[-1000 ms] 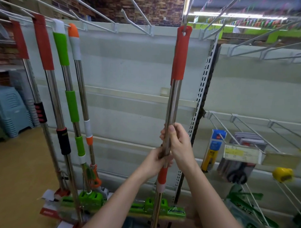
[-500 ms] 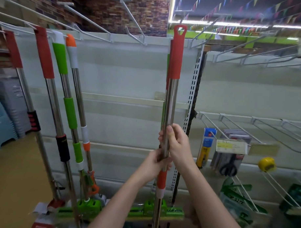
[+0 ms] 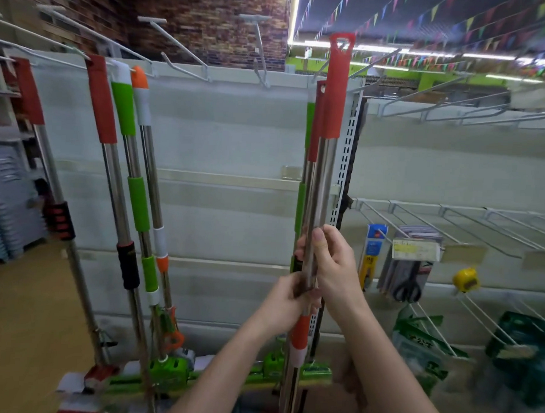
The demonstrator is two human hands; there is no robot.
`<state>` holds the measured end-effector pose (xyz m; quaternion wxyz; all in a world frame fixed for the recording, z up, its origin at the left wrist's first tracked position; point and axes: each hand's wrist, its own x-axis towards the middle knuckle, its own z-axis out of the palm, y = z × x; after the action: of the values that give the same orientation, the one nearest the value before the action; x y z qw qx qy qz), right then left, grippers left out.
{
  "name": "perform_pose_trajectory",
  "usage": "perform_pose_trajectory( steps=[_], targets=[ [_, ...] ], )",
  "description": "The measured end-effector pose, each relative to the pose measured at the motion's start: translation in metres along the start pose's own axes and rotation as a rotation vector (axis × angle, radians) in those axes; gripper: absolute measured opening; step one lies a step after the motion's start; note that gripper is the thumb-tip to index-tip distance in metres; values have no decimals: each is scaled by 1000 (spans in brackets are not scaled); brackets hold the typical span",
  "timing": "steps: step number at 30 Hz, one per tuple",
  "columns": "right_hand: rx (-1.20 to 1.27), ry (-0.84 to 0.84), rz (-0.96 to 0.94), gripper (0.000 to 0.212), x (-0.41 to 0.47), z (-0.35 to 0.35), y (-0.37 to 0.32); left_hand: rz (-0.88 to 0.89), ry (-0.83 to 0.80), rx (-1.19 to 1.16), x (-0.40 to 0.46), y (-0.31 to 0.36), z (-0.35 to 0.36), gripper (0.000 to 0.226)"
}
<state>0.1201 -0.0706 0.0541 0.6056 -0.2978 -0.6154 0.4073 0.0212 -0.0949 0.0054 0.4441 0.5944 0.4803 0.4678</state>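
A mop with a steel shaft [image 3: 323, 183] and a red top grip [image 3: 337, 85] stands upright in front of me. My right hand [image 3: 332, 264] grips the shaft with the thumb pointing up along it. Just below, my left hand [image 3: 288, 302] grips the same shaft above an orange and white collar [image 3: 300, 340]. The red grip's hanging hole is free of any hook and stands above the shelf's top edge. Behind this mop hang two more, one red-handled [image 3: 316, 121] and one green-handled [image 3: 309, 121]. Its green head [image 3: 315, 370] shows near the floor.
Several other mops [image 3: 120, 182] hang from wire hooks [image 3: 178, 45] on the white back panel at left. A perforated upright [image 3: 346, 165] stands right behind the held mop. Wire pegs at right carry scissors [image 3: 407, 288], a blue packet [image 3: 371, 250] and a yellow tape measure [image 3: 465, 279]. Blue stools [image 3: 5, 203] stand far left.
The mop has come off its hook and its red grip now stands free, higher than the shelf top. Both hands keep the same grip on the shaft. My view has tilted upward.
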Motion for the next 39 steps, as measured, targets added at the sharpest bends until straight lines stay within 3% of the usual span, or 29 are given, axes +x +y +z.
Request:
perform_pose_trajectory(
  steps=[12, 27, 33, 39],
  targets=[
    [61, -64, -18, 31, -47, 65, -10, 42, -20, 33, -53, -23, -57, 17],
    [192, -245, 50, 28, -80, 145, -18, -93, 204, 118, -130, -13, -126, 26],
    [255, -294, 49, 27, -92, 181, -28, -69, 285, 154, -158, -12, -156, 33],
    [229, -302, 63, 24, -106, 234, -32, -99, 284, 154, -185, -26, -204, 30]
  ],
)
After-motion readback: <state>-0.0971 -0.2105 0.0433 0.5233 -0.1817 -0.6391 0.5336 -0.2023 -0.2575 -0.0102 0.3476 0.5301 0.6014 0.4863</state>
